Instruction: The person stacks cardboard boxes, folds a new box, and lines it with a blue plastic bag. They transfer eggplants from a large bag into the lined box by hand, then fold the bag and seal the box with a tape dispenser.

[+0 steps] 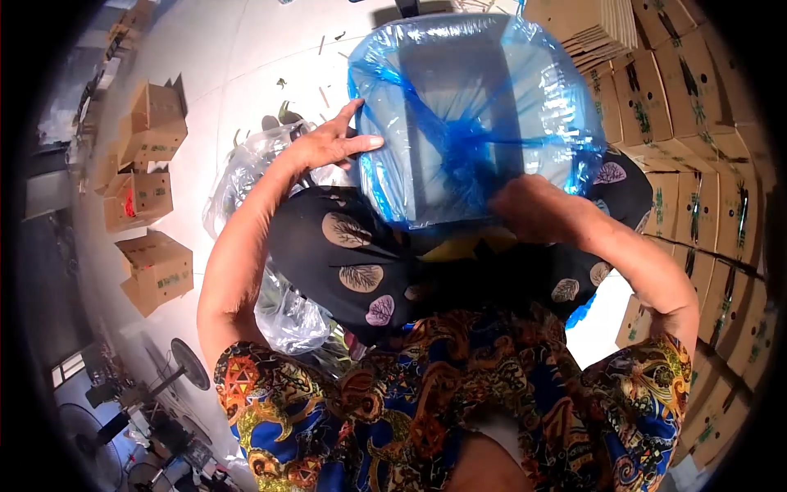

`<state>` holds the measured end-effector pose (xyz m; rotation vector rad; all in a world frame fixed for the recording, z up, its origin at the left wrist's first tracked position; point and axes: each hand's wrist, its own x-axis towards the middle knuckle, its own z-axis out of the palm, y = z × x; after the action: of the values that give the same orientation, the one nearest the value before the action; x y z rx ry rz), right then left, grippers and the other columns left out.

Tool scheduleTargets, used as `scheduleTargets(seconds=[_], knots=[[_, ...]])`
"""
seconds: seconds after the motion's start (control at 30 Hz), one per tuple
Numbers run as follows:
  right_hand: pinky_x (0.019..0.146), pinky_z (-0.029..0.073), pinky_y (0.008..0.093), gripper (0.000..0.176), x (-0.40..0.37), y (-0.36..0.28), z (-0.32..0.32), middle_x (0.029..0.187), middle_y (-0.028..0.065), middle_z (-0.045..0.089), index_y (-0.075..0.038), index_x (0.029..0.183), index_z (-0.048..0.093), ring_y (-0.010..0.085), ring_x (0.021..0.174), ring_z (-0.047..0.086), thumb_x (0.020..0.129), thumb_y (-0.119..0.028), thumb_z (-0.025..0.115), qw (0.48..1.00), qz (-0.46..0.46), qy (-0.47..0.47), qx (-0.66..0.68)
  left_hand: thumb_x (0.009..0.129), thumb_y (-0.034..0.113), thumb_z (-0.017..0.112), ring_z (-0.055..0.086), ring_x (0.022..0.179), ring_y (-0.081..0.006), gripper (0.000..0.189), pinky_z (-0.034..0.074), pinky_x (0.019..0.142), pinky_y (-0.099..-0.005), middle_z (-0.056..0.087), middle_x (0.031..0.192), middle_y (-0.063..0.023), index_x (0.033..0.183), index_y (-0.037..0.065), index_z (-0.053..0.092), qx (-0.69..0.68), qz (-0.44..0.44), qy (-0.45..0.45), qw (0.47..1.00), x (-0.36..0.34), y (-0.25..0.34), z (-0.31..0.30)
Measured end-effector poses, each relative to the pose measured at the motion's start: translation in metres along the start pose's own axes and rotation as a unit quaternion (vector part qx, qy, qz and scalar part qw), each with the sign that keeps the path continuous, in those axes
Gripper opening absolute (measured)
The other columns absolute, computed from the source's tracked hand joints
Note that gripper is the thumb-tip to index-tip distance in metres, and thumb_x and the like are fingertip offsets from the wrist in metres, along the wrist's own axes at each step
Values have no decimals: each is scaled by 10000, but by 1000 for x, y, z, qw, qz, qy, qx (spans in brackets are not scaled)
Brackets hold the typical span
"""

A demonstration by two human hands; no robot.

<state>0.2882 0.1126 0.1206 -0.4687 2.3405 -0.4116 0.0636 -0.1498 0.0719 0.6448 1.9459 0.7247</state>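
A translucent blue plastic bag (pixel 541 115) covers a wide, box-shaped load in front of my lap. A grey strip shows through its middle, and what else it contains I cannot make out. The plastic gathers into dark blue folds at the centre. My left hand (pixel 332 146) rests at the bag's left edge, fingers and thumb spread apart. Over the lower right of the gathered folds is my right hand (pixel 537 209), blurred, with its fingers curled in on the plastic; the fingertips are hidden.
Clear plastic wrapping (pixel 254 168) lies on the floor at left, with dark green plant pieces beside it. Open cardboard boxes (pixel 156 271) stand farther left. Stacked cartons (pixel 680 115) form a wall on the right. A fan (pixel 190 365) stands at lower left.
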Motion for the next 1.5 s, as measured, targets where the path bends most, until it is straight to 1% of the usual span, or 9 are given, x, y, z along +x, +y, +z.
scheduleTargets(seconds=[0.23, 0.5, 0.83, 0.97, 1.03, 1.13, 1.23, 1.4, 1.5], knots=[[822, 519, 396, 484, -4, 5, -13, 1109, 213, 637, -23, 1267, 550, 302, 1009, 635, 926, -364, 583, 984, -62, -95, 136, 837, 151, 681, 516, 709, -137, 909, 476, 631, -268, 573, 890, -67, 1533, 145, 96, -123, 72, 75, 987, 11, -27, 23], [720, 537, 356, 679, 92, 54, -42, 1126, 175, 639, 7, 1337, 458, 200, 886, 648, 897, -497, 578, 857, 51, 167, 485, 896, 84, 632, 575, 760, -72, 727, 464, 676, -226, 627, 917, -20, 1500, 125, 230, -409, 46, -36, 911, 23, -79, 49], [977, 439, 422, 610, 210, 154, -22, 1201, 220, 609, -9, 1121, 633, 366, 1167, 552, 758, -498, 664, 890, 317, 276, 176, 894, 49, 612, 601, 966, -97, 377, 471, 839, -244, 658, 1100, -39, 1266, 32, 551, -416, 67, -154, 894, -5, -74, 59], [942, 448, 438, 583, 179, 121, -24, 1095, 239, 639, -28, 1001, 674, 391, 1083, 587, 842, -571, 537, 877, 280, 317, 226, 908, 190, 627, 605, 951, -119, 392, 492, 841, -277, 641, 1041, -55, 1262, 45, 545, -314, 30, -8, 949, -8, -80, 41], [921, 455, 451, 656, 162, 82, -52, 1011, 242, 661, -24, 938, 693, 405, 1042, 603, 859, -637, 473, 887, 241, 317, 234, 898, 296, 654, 609, 932, -165, 489, 513, 831, -318, 609, 1047, -67, 1305, 73, 501, -478, 15, 50, 877, -9, -71, 34], [828, 495, 451, 639, 172, 58, -57, 885, 226, 665, -7, 851, 683, 362, 925, 646, 890, -604, 458, 986, 134, 88, 38, 888, 334, 669, 547, 743, -109, 295, 491, 692, -271, 545, 834, 2, 985, 76, 562, -420, -3, 144, 896, -2, -44, 34], [750, 519, 434, 433, 160, 35, -26, 851, 205, 651, 10, 877, 667, 342, 836, 648, 919, -396, 525, 988, -65, 114, 83, 868, 230, 693, 364, 582, -56, 418, 379, 538, -249, 361, 625, 67, 648, 100, 362, -210, 50, 201, 956, 22, -60, 44], [701, 510, 458, 190, 116, 28, 41, 812, 191, 650, -8, 900, 654, 353, 671, 616, 874, -160, 544, 910, -300, 220, 184, 861, 95, 650, 387, 628, -55, 207, 356, 571, -239, 423, 649, 48, 745, 31, 491, -187, 70, 99, 975, 17, -85, 49], [760, 508, 441, 169, 102, -1, -2, 922, 197, 640, -20, 904, 644, 344, 835, 614, 860, -164, 567, 987, -43, -139, 63, 882, 46, 601, 465, 720, -66, 56, 418, 662, -244, 544, 735, 21, 909, -1, 587, -201, 96, 13, 975, 17, -132, 61]])
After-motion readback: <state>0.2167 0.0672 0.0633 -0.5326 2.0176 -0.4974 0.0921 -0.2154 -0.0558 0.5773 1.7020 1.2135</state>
